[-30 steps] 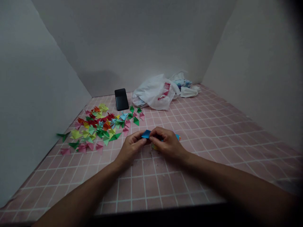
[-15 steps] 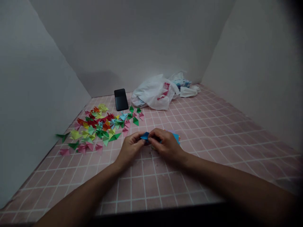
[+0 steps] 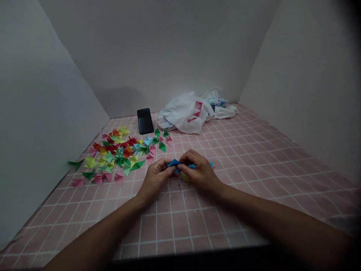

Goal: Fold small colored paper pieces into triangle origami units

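Note:
A small folded piece of blue origami paper [image 3: 174,163] is held just above the table between both hands. My left hand [image 3: 158,174] pinches its left side between thumb and fingers. On its right side, my right hand [image 3: 199,171] grips with thumb and fingertips, hiding part of the paper. Beneath and behind my right hand lie coloured paper sheets [image 3: 211,165], mostly covered by it; blue and yellow edges show. To the left spreads a pile of folded paper cranes [image 3: 113,154] in green, yellow, red, pink, orange and light blue.
A black smartphone [image 3: 145,121] lies or leans near the back wall. Right of it sits a crumpled white plastic bag [image 3: 184,113] with red print, beside more bags [image 3: 216,101]. A pink checked cloth [image 3: 175,226] covers the table, with pale walls on three sides.
The blue paper now shows a pointed, peaked shape between my fingers. My right hand has shifted slightly, with its fingers raised a little. The cranes have not moved.

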`<state>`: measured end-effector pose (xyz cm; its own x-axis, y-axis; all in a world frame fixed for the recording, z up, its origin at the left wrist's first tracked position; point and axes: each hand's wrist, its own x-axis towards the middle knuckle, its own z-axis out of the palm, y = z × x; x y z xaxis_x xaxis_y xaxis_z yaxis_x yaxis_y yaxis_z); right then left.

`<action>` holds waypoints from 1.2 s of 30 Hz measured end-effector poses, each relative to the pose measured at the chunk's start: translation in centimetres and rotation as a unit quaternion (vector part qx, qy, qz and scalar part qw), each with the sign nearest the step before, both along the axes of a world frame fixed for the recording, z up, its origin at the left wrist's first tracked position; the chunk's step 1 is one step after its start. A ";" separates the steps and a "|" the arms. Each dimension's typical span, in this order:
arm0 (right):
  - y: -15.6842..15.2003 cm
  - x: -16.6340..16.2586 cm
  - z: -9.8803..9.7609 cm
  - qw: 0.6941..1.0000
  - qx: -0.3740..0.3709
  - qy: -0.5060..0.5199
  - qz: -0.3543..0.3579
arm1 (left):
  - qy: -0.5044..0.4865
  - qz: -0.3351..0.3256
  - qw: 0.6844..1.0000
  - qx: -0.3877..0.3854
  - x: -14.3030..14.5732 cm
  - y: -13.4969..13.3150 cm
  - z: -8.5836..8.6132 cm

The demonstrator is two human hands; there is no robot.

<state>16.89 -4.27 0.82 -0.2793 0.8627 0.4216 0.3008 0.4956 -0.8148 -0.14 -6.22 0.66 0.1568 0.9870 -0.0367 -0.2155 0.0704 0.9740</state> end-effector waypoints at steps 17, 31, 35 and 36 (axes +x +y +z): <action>-0.3 -0.1 0.2 0.999 -0.043 0.028 0.011 | 0.035 0.020 0.999 0.014 0.2 -0.2 0.4; -0.2 0.0 0.3 0.997 -0.058 0.045 0.033 | 0.130 0.034 0.987 0.084 0.2 -0.5 0.5; -0.4 0.1 0.8 0.999 -0.013 0.031 0.031 | 0.165 0.023 0.981 0.103 0.3 -0.7 0.2; -0.4 0.1 0.9 0.999 -0.001 0.031 0.030 | 0.165 0.024 0.980 0.105 0.3 -0.7 0.3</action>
